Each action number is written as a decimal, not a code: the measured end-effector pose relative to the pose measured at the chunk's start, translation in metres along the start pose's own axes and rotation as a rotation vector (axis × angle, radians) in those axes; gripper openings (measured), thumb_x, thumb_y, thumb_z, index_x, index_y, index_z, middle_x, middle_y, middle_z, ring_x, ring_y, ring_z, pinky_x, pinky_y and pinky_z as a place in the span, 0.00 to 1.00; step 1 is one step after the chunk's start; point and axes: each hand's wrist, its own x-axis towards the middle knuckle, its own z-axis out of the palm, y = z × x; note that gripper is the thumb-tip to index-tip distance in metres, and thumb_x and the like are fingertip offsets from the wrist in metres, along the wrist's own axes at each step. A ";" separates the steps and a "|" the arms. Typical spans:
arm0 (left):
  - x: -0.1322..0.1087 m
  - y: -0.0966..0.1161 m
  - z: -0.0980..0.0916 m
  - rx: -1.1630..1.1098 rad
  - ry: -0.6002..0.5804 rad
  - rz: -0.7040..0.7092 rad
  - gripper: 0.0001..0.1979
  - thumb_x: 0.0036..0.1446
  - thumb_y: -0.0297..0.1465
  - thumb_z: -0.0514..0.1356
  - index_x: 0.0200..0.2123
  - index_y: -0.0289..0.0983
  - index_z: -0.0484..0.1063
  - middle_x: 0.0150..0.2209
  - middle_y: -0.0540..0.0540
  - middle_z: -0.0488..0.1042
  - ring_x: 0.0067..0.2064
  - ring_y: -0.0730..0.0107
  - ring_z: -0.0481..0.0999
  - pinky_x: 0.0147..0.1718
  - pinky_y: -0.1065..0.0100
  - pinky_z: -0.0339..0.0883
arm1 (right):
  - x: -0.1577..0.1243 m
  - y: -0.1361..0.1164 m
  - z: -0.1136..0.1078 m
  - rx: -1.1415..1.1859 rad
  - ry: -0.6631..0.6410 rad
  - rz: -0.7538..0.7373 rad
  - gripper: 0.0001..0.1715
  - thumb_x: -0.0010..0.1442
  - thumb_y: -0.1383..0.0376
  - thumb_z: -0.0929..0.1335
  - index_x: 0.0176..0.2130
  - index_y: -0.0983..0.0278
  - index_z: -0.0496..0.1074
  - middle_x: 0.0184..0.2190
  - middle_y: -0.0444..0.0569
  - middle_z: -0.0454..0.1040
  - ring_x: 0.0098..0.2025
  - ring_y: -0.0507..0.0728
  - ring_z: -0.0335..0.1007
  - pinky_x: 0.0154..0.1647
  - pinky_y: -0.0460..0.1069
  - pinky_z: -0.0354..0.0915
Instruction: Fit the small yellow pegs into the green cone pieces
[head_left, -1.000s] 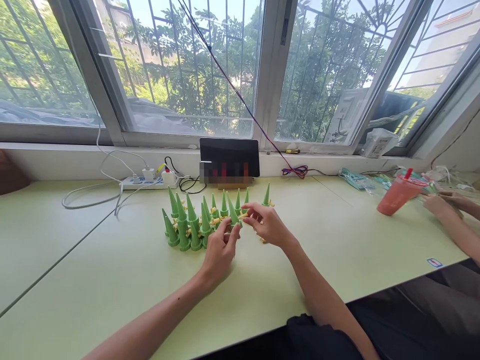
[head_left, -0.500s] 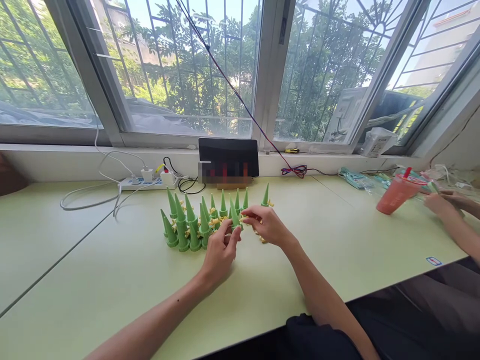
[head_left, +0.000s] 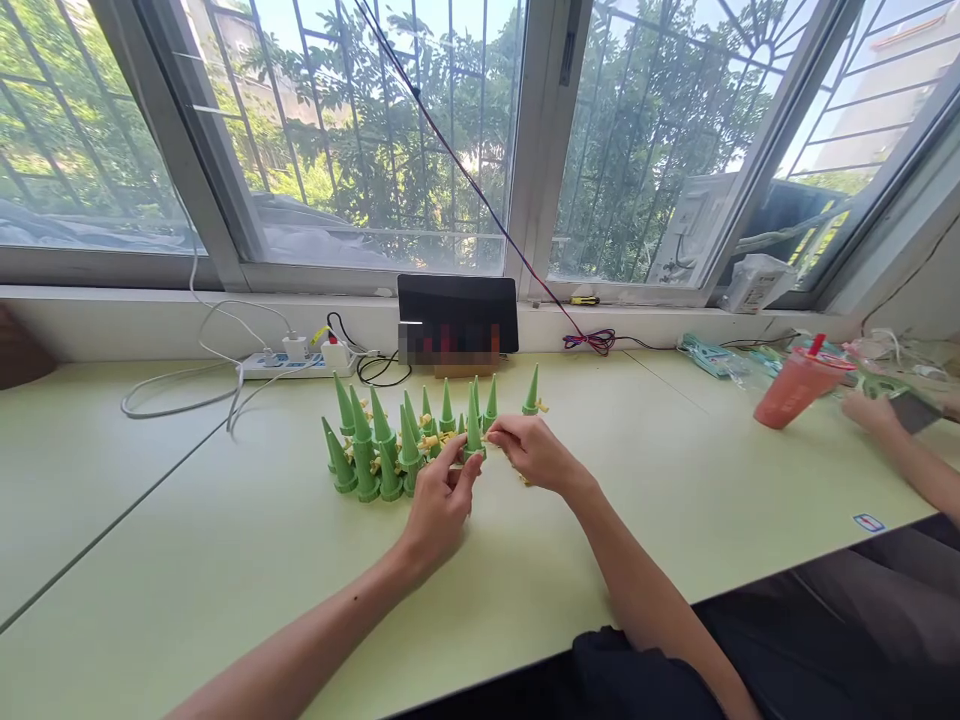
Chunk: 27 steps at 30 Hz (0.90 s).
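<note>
Several green cone-shaped spikes (head_left: 375, 450) with small yellow fittings stand bunched on the pale green table (head_left: 225, 560). My left hand (head_left: 439, 505) is closed round the base of one green cone (head_left: 473, 432), holding it upright at the right edge of the bunch. Just to its right, my right hand (head_left: 534, 452) is pinched at the same cone's base, on a small yellow piece that is mostly hidden. A single green cone (head_left: 532, 392) stands apart behind my right hand.
A dark tablet (head_left: 457, 318) leans on the window sill behind the cones. A white power strip (head_left: 300, 360) with cables lies at the back left. At the right, another person's hand (head_left: 870, 412) is beside a pink drink cup (head_left: 796, 388).
The cone in my hands has turned from a slant to upright. My right hand's fingers have drawn in closer to its base. The other person's hand now holds a dark object.
</note>
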 end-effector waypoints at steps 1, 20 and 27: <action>0.000 0.000 0.000 -0.003 0.003 -0.001 0.20 0.62 0.44 0.55 0.50 0.36 0.67 0.28 0.50 0.73 0.18 0.78 0.63 0.18 0.72 0.59 | 0.000 0.000 0.000 -0.010 -0.002 -0.002 0.17 0.68 0.62 0.60 0.27 0.63 0.64 0.23 0.43 0.65 0.26 0.50 0.55 0.29 0.46 0.54; -0.002 -0.001 0.000 0.045 0.037 -0.006 0.20 0.63 0.46 0.53 0.47 0.36 0.65 0.27 0.51 0.71 0.18 0.77 0.63 0.19 0.71 0.57 | 0.000 -0.003 0.002 0.067 0.036 -0.003 0.10 0.67 0.61 0.63 0.36 0.64 0.70 0.27 0.43 0.70 0.27 0.50 0.61 0.30 0.45 0.59; 0.000 0.007 0.001 -0.113 0.092 -0.019 0.18 0.62 0.47 0.54 0.40 0.37 0.64 0.26 0.54 0.67 0.17 0.79 0.62 0.16 0.73 0.56 | -0.001 -0.002 0.001 0.131 0.049 -0.026 0.13 0.62 0.62 0.69 0.48 0.63 0.73 0.35 0.47 0.74 0.30 0.50 0.67 0.31 0.46 0.66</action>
